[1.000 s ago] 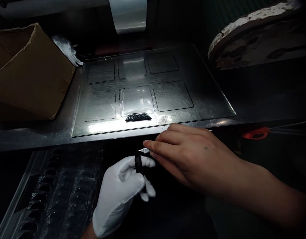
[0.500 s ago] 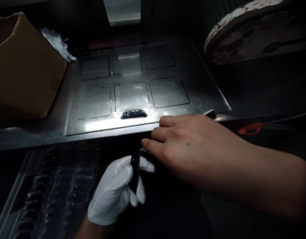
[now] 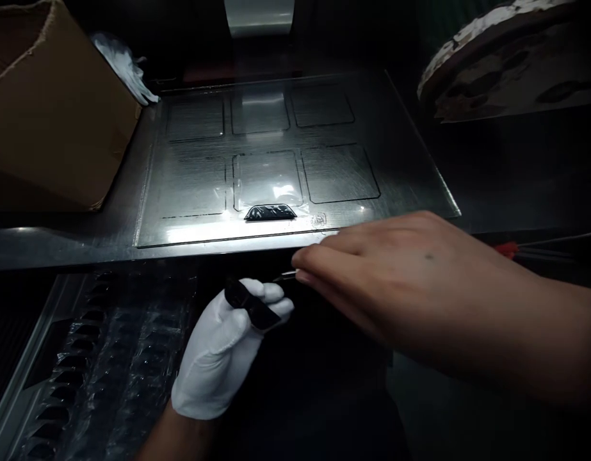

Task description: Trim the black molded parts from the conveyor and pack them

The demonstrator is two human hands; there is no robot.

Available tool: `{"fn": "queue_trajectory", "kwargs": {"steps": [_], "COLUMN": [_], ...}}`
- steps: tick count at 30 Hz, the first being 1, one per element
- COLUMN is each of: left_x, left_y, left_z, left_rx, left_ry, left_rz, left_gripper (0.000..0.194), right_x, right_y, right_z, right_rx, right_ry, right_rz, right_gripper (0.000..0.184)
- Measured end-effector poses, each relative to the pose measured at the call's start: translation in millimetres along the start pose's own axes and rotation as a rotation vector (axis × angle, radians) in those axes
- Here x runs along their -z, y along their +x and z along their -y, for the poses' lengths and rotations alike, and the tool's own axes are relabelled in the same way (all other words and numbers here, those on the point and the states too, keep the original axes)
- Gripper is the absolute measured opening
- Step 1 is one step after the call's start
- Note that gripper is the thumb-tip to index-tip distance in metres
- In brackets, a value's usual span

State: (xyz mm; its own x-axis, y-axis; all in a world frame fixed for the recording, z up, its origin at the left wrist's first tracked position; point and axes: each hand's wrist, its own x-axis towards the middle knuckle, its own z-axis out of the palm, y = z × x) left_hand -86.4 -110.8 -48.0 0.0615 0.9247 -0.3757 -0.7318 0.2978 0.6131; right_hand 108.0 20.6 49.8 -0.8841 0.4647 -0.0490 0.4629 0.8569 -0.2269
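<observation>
My left hand point(image 3: 223, 358), in a white glove, pinches a small flat black part point(image 3: 251, 305) between thumb and fingers, its broad face tilted up. My bare right hand point(image 3: 372, 269) is closed just to the right, back of the hand upward. From its fingertips juts a thin pointed tool point(image 3: 287, 276), bright along one edge; its tip is close to the gloved fingertips, and whether it touches them I cannot tell. Most of the tool is hidden inside the hand. Beyond both hands, a black trapezoid piece point(image 3: 270, 212) in clear film lies on the clear sheet point(image 3: 194, 234).
Black rounded-square outlines mark the sheet on the metal bench point(image 3: 59, 250). A cardboard box point(image 3: 59, 121) stands left, white gloves point(image 3: 125, 67) beside it. Lower left, a clear tray point(image 3: 117, 358) holds several dark pieces. A red-handled object point(image 3: 506, 248) is partly behind my right arm.
My left hand has turned the black part from nearly edge-on to showing its broad face. My right hand has rotated and drawn slightly right, exposing the tool's tip. The view has shifted a little.
</observation>
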Motion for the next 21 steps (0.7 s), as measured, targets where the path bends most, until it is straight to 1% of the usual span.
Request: {"fn": "queue_trajectory", "kwargs": {"steps": [3, 6, 9, 12, 15, 21], "left_x": [-0.8, -3.2, -5.6, -7.6, -8.6, -7.5], "left_y": [1, 1, 0, -2, -4, -8], "left_z": [0, -2, -2, -1, -2, -4], "left_rx": [-0.148, -0.216, -0.229, -0.239, -0.233, -0.207], "left_ry": [-0.076, -0.079, -0.073, -0.067, -0.044, 0.012], "left_rz": [-0.024, -0.043, -0.038, -0.046, -0.085, -0.145], "left_gripper": [0.019, 0.019, 0.018, 0.017, 0.016, 0.02], "right_x": [-13, -23, -26, -25, -23, -18], "right_y": [-9, -11, -8, -4, -3, -4], "right_z": [1, 7, 14, 17, 19, 20], "right_rx": [-0.013, 0.01, 0.021, 0.029, 0.041, 0.049], "right_ry": [0.131, 0.149, 0.107, 0.073, 0.05, 0.017], "right_rz": [-0.002, -0.006, 0.003, -0.008, -0.01, 0.095], "right_gripper": [0.023, 0.016, 0.01, 0.011, 0.013, 0.016]}}
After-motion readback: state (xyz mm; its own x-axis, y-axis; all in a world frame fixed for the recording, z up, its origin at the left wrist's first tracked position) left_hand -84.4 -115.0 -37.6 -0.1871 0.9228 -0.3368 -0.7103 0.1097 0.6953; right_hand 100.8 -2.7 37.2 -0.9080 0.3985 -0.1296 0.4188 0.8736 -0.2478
